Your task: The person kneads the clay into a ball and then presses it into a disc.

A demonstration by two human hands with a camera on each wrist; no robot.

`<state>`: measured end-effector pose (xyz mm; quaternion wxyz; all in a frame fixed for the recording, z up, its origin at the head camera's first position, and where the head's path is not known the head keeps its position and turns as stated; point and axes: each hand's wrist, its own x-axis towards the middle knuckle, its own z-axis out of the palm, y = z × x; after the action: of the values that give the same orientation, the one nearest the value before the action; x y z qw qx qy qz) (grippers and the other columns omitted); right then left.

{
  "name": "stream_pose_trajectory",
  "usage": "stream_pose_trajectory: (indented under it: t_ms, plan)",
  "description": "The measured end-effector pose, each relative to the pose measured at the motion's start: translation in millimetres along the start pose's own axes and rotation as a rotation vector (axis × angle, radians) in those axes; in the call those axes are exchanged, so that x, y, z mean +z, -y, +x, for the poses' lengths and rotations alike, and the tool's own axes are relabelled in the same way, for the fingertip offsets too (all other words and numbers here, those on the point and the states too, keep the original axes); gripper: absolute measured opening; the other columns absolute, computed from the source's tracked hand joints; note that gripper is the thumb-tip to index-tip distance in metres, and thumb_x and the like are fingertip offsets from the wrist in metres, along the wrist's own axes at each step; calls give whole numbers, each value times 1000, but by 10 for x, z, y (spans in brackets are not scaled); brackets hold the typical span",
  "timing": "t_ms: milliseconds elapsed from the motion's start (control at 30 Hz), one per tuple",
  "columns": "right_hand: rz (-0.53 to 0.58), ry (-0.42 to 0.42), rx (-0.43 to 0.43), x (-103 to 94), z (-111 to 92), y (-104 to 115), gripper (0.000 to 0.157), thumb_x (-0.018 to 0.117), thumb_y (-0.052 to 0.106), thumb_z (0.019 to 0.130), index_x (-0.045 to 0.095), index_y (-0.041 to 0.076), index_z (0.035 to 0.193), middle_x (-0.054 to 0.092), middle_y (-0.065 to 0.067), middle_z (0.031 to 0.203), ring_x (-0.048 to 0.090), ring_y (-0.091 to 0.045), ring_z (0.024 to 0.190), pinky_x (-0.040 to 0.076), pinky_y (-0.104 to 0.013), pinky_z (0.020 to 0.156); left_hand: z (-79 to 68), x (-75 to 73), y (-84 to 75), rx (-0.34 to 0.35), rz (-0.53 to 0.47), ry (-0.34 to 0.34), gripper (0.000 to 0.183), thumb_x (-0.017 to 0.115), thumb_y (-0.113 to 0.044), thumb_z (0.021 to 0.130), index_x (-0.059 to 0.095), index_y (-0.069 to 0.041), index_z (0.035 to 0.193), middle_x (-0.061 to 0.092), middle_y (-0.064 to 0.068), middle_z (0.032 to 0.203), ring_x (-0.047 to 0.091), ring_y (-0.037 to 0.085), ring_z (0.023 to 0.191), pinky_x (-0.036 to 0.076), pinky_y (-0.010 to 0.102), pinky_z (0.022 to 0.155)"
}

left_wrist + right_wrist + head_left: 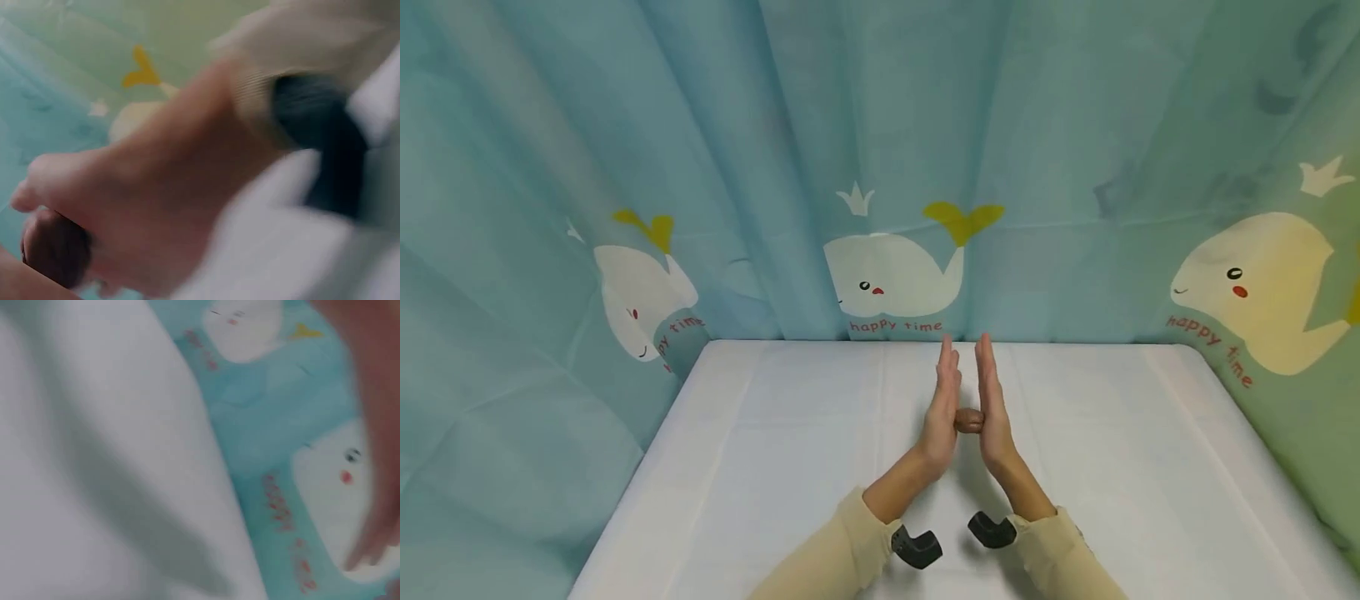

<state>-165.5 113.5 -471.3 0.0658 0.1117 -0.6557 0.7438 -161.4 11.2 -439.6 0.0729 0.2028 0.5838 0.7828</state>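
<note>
A smooth, rounded brown lump (969,420), resembling modelling clay, sits between the two palms above the white table. My left hand (942,417) presses its left side, the fingers straight and pointing away from me. Against the other side lies the palm of my right hand (995,412), its fingers straight too. The fingertips of both hands stay apart. In the left wrist view the lump (57,248) looks dark and slightly glossy beside the blurred right hand (156,181). The right wrist view shows part of a hand at its right edge, with the lump out of sight.
A white-covered table (790,442) lies beneath the hands. Blue-green curtains (760,167) printed with white whales hang behind it and at both sides. Black curved wrist mounts (917,547) stick out from the light sleeves (842,546).
</note>
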Motion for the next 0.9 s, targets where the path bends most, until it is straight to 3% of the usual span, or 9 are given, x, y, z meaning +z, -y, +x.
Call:
stream_pose_trajectory:
  t_ms: [33, 100, 167, 267, 333, 500, 633, 733, 900]
  plan:
    - [0, 28, -17, 32, -33, -15, 55, 8, 44, 112, 1, 34, 166, 0, 0, 172, 48, -1, 111, 34, -17, 58, 27, -13, -21, 6, -1, -21, 63, 7, -49, 111, -7, -21, 166, -7, 2, 172, -3, 23, 158, 0, 47, 125]
    - [1, 63, -46, 103, -98, -9, 55, 6, 40, 113, 0, 29, 167, 1, -3, 172, 49, 4, 104, 36, -18, 72, 75, -47, -32, 12, 44, -46, 64, 7, -52, 111, -5, -23, 167, -6, 1, 172, 43, 27, 140, 34, 41, 113]
    - [30, 61, -68, 160, -133, 38, 56, 6, 41, 113, 1, 28, 167, 4, -2, 172, 51, 2, 104, 36, -21, 77, 110, -76, 10, 16, 120, -47, 62, 6, -51, 111, -5, -25, 167, -6, -1, 172, 42, 17, 137, 36, 34, 108]
    - [51, 29, -88, 191, -127, 158, 56, 7, 44, 112, 4, 32, 167, 7, 3, 172, 17, -5, 150, 31, -25, 98, 97, -99, 140, 0, 198, -44, 61, 6, -51, 111, -7, -27, 166, -8, -3, 172, 41, 15, 134, 37, 34, 104]
    - [38, 18, -92, 183, -84, 220, 56, 8, 46, 111, 6, 36, 166, 7, 8, 172, 7, -11, 155, 25, -28, 108, 71, -101, 225, -4, 202, -52, 62, 5, -50, 111, -9, -24, 166, -10, -3, 172, -1, 13, 154, 9, 45, 122]
    - [-17, -27, -41, 65, 60, 179, 54, 9, 50, 111, 6, 43, 164, 6, 13, 171, -2, -8, 156, 4, -45, 120, -11, -58, 258, 20, 202, -29, 66, 7, -51, 111, -11, -18, 165, -12, 1, 172, -9, 22, 157, 0, 54, 124]
    - [27, -74, 7, -49, 112, 26, 56, 12, 53, 110, 4, 43, 164, 4, 12, 172, -1, -6, 156, -1, -51, 122, -74, 27, 174, 26, 209, 34, 66, 8, -54, 110, -10, -24, 166, -11, -5, 171, 4, 18, 153, 9, 48, 122]
    - [50, -69, 28, -59, 79, -64, 58, 12, 55, 110, 4, 40, 165, 3, 8, 172, 0, -9, 157, 7, -46, 122, -85, 66, 116, 31, 211, 33, 64, 8, -51, 110, -9, -24, 166, -10, -4, 172, 12, 17, 149, 20, 40, 116]
    - [43, -28, 41, 60, -45, -74, 57, 9, 54, 110, 4, 40, 165, 7, 4, 172, 6, -17, 157, 30, -31, 104, 4, 6, 84, 55, 218, -24, 64, 9, -50, 111, -7, -21, 166, -7, 0, 172, 1, 20, 157, 13, 48, 123]
